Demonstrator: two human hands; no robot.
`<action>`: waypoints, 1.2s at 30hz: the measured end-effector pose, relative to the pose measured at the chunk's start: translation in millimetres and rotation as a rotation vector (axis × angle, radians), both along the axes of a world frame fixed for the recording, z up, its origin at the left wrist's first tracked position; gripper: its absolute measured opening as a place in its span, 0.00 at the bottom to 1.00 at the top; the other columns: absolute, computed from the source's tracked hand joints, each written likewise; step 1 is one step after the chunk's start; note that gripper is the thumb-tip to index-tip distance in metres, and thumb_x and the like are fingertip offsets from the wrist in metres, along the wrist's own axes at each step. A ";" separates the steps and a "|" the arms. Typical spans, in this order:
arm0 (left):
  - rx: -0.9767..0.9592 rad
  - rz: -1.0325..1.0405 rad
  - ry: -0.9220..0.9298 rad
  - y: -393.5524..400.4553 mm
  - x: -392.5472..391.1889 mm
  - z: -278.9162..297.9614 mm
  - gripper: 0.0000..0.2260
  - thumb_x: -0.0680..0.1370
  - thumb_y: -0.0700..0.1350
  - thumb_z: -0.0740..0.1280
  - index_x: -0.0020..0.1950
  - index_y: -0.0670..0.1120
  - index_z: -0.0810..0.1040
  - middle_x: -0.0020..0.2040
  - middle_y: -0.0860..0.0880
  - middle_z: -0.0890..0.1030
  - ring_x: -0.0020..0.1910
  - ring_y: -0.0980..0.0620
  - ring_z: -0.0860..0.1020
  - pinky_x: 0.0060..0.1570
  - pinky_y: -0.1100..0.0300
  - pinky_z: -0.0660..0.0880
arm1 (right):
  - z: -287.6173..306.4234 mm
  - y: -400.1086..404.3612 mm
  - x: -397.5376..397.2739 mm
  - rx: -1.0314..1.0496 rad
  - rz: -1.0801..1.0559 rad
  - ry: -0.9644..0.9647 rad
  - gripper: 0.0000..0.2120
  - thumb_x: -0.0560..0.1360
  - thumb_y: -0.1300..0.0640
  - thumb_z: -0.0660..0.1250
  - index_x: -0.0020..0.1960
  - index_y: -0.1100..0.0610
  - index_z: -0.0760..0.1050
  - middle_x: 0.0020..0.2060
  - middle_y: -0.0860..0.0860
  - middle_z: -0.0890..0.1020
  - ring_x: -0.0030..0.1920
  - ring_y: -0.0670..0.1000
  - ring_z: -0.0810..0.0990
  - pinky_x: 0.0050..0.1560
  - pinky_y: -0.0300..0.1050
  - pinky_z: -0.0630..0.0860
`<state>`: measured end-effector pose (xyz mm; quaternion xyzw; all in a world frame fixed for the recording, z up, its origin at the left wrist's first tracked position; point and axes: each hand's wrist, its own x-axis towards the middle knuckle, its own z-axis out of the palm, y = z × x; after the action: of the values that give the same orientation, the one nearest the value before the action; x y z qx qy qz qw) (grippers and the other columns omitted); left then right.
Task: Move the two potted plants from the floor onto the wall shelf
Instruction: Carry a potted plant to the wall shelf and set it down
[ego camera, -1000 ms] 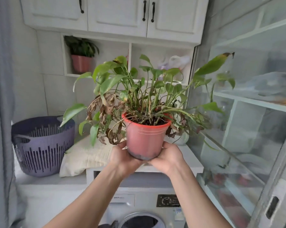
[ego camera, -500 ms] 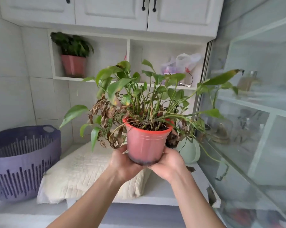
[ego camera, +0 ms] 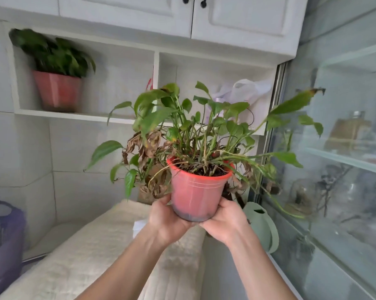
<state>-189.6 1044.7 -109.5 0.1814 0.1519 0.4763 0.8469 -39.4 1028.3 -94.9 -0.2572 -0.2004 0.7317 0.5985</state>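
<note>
A red plastic pot [ego camera: 196,194] with a leafy plant, partly brown and wilted, is held upright in mid-air in front of me. My left hand [ego camera: 166,219] cups its lower left side and my right hand [ego camera: 222,219] cups its lower right side. The pot hangs below and in front of the white wall shelf [ego camera: 78,115], near the divider between its two compartments. A second potted plant [ego camera: 57,89] with dark green leaves in a red pot stands in the left compartment.
A white plastic bag [ego camera: 245,89] lies in the right compartment. White cupboard doors [ego camera: 247,16] hang above. Below lie a cream cushion [ego camera: 100,256], a purple basket [ego camera: 3,245] at left and a pale green watering can [ego camera: 264,226]. Glass shelving [ego camera: 343,159] stands at right.
The view has come closer to the shelf and tilted up. Both hands have carried the pot nearer to the shelf; the washing machine below has dropped out of view.
</note>
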 end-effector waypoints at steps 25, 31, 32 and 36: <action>0.544 0.166 -0.060 122.3 35.2 117.7 0.31 0.76 0.55 0.69 0.74 0.40 0.69 0.69 0.32 0.74 0.65 0.30 0.75 0.57 0.33 0.76 | 141.1 142.6 30.0 0.141 0.198 -0.100 0.22 0.84 0.54 0.46 0.55 0.61 0.78 0.40 0.68 0.86 0.36 0.70 0.85 0.32 0.68 0.80; 0.571 0.235 0.038 140.9 38.8 153.2 0.29 0.73 0.55 0.71 0.68 0.38 0.74 0.65 0.34 0.79 0.63 0.32 0.77 0.50 0.34 0.79 | 174.1 172.5 21.5 0.108 0.013 -0.216 0.20 0.82 0.50 0.49 0.61 0.55 0.78 0.58 0.61 0.83 0.55 0.64 0.80 0.49 0.64 0.76; 0.573 0.241 0.043 144.7 39.8 157.3 0.29 0.73 0.55 0.71 0.67 0.38 0.74 0.64 0.34 0.80 0.61 0.32 0.79 0.49 0.34 0.79 | 178.8 176.1 19.8 0.114 -0.009 -0.229 0.20 0.82 0.51 0.49 0.61 0.55 0.77 0.61 0.60 0.82 0.57 0.64 0.79 0.52 0.65 0.74; 0.586 0.235 0.043 163.2 38.7 169.1 0.27 0.73 0.55 0.71 0.65 0.38 0.75 0.61 0.33 0.81 0.58 0.30 0.80 0.51 0.33 0.78 | 194.2 191.8 18.6 0.178 -0.058 -0.301 0.19 0.81 0.53 0.49 0.57 0.53 0.79 0.61 0.57 0.82 0.62 0.64 0.76 0.69 0.67 0.65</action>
<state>-150.9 1207.8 59.6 0.4090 0.0459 0.5903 0.6943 -20.7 1220.0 99.3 -0.3156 -0.3442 0.6467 0.6031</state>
